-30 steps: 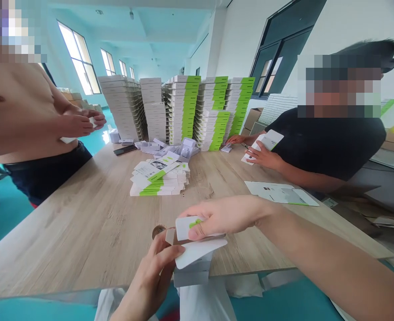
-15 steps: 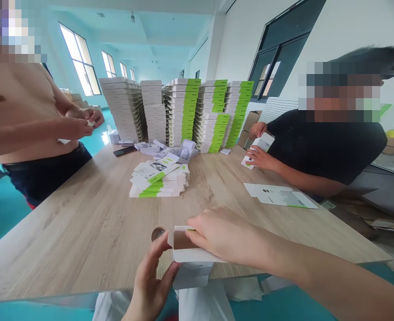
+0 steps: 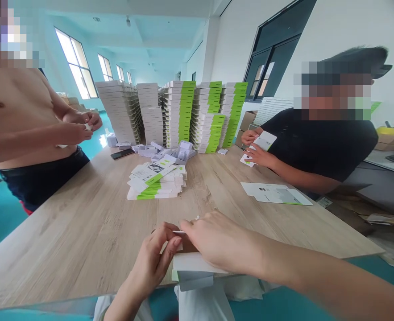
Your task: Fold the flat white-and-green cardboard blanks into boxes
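Note:
A partly folded white cardboard box (image 3: 197, 262) is at the table's near edge, its brown inside showing through the open top. My left hand (image 3: 155, 256) pinches the box's far left corner and side flap between thumb and fingers. Over the box's right part lies my right hand (image 3: 213, 236), its thumb and fingers closed on the far wall. The right end of the box is hidden under that hand. One flap hangs down at the front, below the table edge.
A pile of flat printed cartons (image 3: 156, 180) lies ahead, with lilac trays (image 3: 181, 152) behind it. Tall stacks of boxes (image 3: 180, 111) stand at the back. A phone (image 3: 122, 154) and a flat carton (image 3: 277, 194) rest on the table (image 3: 93, 232). Two co-workers are at the sides; the right one holds a carton.
My left hand has moved up and right, from the box's left side onto its far left corner. My right hand has shifted slightly left along the far wall.

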Demonstrator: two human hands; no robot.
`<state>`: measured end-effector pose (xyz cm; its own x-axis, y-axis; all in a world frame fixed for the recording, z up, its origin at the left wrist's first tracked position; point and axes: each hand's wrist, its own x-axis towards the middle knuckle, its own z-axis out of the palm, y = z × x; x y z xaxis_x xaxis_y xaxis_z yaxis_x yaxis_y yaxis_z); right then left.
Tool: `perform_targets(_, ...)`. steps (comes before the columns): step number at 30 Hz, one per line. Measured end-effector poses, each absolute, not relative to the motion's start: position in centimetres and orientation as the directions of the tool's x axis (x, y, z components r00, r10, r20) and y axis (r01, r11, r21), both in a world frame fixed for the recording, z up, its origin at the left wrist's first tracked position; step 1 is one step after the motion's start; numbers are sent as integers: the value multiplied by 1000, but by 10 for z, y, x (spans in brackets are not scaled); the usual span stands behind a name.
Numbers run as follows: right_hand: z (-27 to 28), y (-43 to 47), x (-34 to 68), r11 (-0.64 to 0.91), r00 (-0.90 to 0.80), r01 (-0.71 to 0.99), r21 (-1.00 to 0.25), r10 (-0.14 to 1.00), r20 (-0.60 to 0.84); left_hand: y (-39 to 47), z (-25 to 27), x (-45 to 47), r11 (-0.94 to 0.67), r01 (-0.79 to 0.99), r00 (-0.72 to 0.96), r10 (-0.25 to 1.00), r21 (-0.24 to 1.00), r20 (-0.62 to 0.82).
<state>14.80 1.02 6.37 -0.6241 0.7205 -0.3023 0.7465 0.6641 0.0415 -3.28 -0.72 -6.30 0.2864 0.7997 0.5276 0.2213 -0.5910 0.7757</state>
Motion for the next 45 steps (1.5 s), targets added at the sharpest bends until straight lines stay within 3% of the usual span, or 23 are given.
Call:
perform_targets(7, 60, 11, 155, 644, -597, 755, 121, 752, -279, -10, -58, -24, -365, 114, 263, 908, 924, 326)
perform_targets(12, 63, 7, 153, 649, -598, 749, 135, 749, -285, -12, -48, -25, -162, 40, 126, 980, 986, 155)
perform_targets(14, 62, 6, 152, 653, -606, 746, 129, 747, -275, -8, -42, -27, -97, 8, 217, 972, 995, 93)
perform_targets(17, 57, 5, 152, 633, -602, 766, 109, 767, -222, 1, -32, -28, -56, 128, 379, 925, 990, 4)
perform_targets(19, 54, 4, 154, 579, -562, 809, 101, 813, -154, 5, -24, -26, -89, 287, 377, 926, 954, -27)
perform_targets(22, 54, 1, 158, 388, -379, 915, 112, 920, -97, 7, -16, -18, -204, 495, 332, 943, 844, 34)
perform_targets(25, 62, -4, 161, 189, -176, 977, 95, 975, -136, 6, -19, -12, -325, 623, 279, 942, 711, 186)
perform_targets(29, 63, -13, 166, 120, -109, 991, 60, 983, -150, 3, -29, -11, -370, 677, 199, 924, 636, 325)
perform_targets(33, 39, -24, 171, 147, -143, 989, -36, 985, 97, -2, -27, -10, -321, 701, 106, 930, 636, 352)
perform_targets(38, 9, -33, 181, 390, -243, 901, -193, 819, 519, -6, -20, -8, -303, 675, 93, 939, 673, 330)
perform_targets(41, 1, -34, 185, 495, -250, 831, -253, 739, 625, -6, -24, -10, -353, 664, 136, 924, 659, 359)
perform_targets(45, -8, -34, 189, 584, -245, 777, -235, 625, 741, -5, -33, -10, -439, 663, 195, 883, 606, 426)
